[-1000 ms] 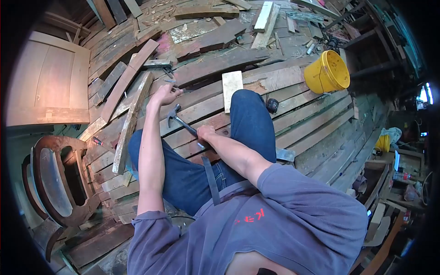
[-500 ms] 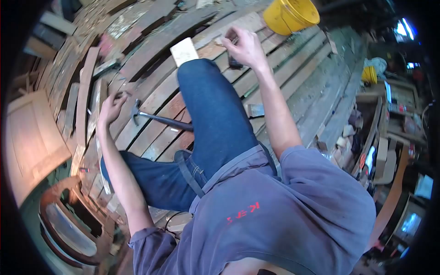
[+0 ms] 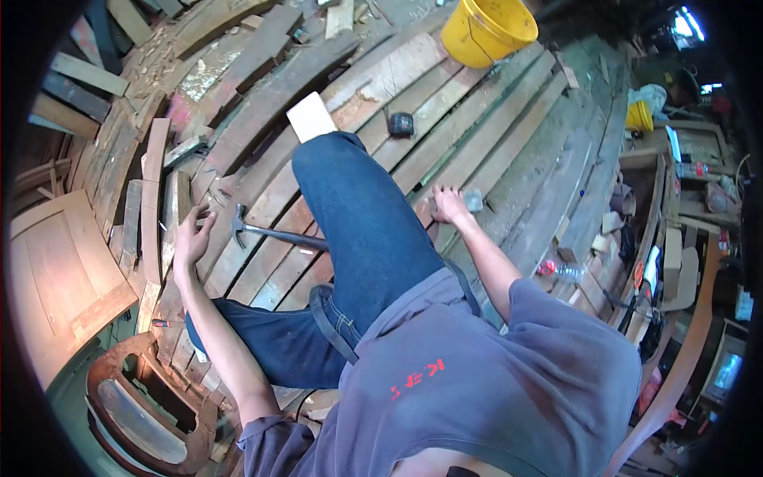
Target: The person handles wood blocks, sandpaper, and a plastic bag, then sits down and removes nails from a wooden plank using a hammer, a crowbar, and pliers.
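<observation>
My left hand is raised over the boards at the left, its fingers bent and apart, with nothing visible in it. Just right of it, a claw hammer lies on the wooden slats, its handle end hidden behind my raised leg. My right hand is low beyond that leg, fingers spread, beside a small clear box. A pale wood block lies by my knee. A black round object, perhaps a tape measure, rests on the slats.
A yellow bucket stands at the top. Loose planks lie at the left, near a panelled wooden door and a curved wooden frame. A plastic bottle and a crowded wooden box are on the right.
My right hand let go of the hammer, swung up near the black object, then came down beside the clear box. The hammer now lies on the slats. The view has turned rightward.
</observation>
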`<move>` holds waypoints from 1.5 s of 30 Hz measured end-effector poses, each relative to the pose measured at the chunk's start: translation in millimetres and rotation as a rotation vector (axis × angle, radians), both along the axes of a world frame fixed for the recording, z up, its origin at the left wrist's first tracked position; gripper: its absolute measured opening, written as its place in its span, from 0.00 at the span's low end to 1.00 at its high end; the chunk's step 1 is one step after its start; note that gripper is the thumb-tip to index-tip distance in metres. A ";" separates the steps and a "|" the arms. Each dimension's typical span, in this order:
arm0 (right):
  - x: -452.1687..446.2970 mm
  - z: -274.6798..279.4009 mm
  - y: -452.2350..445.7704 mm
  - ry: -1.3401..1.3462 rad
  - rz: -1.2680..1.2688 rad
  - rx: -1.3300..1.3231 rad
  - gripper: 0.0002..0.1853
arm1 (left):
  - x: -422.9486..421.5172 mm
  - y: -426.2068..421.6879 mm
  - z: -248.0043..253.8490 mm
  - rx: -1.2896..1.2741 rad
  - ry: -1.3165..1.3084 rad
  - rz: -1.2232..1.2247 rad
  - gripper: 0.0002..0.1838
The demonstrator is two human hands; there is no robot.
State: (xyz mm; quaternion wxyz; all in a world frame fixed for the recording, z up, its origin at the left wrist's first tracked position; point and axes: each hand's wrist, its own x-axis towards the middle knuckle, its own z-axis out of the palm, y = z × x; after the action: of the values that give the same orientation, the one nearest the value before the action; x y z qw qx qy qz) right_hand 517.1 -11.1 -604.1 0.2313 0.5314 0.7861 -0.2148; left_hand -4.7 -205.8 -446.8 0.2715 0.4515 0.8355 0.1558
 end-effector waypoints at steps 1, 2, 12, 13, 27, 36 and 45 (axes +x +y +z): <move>-5.1 2.1 5.1 -0.029 0.015 -0.014 0.35 | 4.4 3.8 3.1 -0.013 -0.018 0.015 0.23; -10.4 2.5 11.1 0.010 0.000 -0.006 0.35 | 6.8 7.3 8.0 -0.027 -0.034 0.030 0.24; -106.0 36.9 77.3 0.652 -0.226 0.218 0.26 | -11.0 47.1 -40.9 0.006 0.003 0.013 0.27; -129.1 73.8 74.4 0.707 -0.206 0.267 0.23 | -12.5 55.7 -55.4 -0.043 -0.003 0.038 0.28; -271.2 175.2 -66.8 1.416 0.115 0.030 0.17 | -22.5 119.9 -161.3 -0.136 0.596 0.015 0.57; -258.9 143.2 -85.2 1.306 0.173 -0.070 0.19 | -50.7 137.3 -165.5 -0.071 0.752 -0.050 0.51; -251.5 135.4 -88.8 1.271 0.111 -0.089 0.19 | -69.4 148.4 -168.6 -0.106 0.522 -0.097 0.50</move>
State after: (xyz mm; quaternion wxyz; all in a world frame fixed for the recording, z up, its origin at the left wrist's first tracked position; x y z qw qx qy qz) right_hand 265.6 -99.9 -468.6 -0.2474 0.2488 0.7866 -0.5081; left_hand -74.1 -57.4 -615.3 0.0773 0.5009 0.8617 -0.0231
